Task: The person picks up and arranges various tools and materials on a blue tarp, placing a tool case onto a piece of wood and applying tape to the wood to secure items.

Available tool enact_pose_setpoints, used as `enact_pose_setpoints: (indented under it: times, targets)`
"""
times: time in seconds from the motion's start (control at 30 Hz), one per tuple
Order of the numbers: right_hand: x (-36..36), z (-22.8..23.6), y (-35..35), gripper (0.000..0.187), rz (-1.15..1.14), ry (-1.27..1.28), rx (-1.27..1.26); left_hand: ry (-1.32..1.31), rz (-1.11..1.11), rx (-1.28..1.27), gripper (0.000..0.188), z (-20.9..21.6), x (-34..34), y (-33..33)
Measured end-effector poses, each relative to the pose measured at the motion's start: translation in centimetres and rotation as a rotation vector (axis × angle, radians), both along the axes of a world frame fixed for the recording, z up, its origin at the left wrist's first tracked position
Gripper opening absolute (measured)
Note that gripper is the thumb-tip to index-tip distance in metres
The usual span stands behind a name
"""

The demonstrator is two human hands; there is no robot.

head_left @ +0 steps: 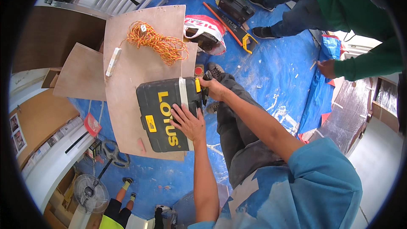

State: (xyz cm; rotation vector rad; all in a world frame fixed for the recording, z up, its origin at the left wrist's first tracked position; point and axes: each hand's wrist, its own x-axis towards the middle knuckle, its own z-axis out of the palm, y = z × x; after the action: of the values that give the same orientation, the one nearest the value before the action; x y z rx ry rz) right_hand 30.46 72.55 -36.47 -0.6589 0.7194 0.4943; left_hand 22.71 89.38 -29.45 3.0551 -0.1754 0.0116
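A black hard plastic tool case (159, 101) with yellow lettering lies on a plywood board. A pale strip of tape (183, 91) runs across its lid. My left hand (188, 123) lies flat on the lid, fingers spread. At the case's near right side, my right hand (214, 88) is closed round a black handle, beside a yellow latch (197, 85). The fingertips of that hand are partly hidden. Beyond the case on the board sit a bundle of orange and yellow rope (159, 44) and a small whitish block (113, 61).
Blue sheeting (280, 72) covers the floor. Past the plywood board (123, 106) lie a red-white bag (207, 27), a handsaw (248, 42) and a black toolbox (236, 7). A person in green (356, 12) stands at right; a standing fan (91, 193) is lower left.
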Motion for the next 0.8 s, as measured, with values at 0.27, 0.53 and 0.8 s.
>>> enact_pose_setpoints:
  times: [0.27,0.53,0.8]
  targets:
    - [-0.4,1.5,-1.5,0.027,0.139,-0.083,-0.355,-0.001,-0.002,0.006,0.077,0.0,0.0,0.2]
    - [0.2,3.8,-0.7,0.029,0.159,0.002,-0.393,-0.083,-0.091,-0.094,0.069,1.2,0.4,0.6]
    - [1.4,2.3,-2.2,0.03,0.057,-0.026,-0.093,-0.121,-0.219,-0.096,0.047,1.6,0.2,1.1]
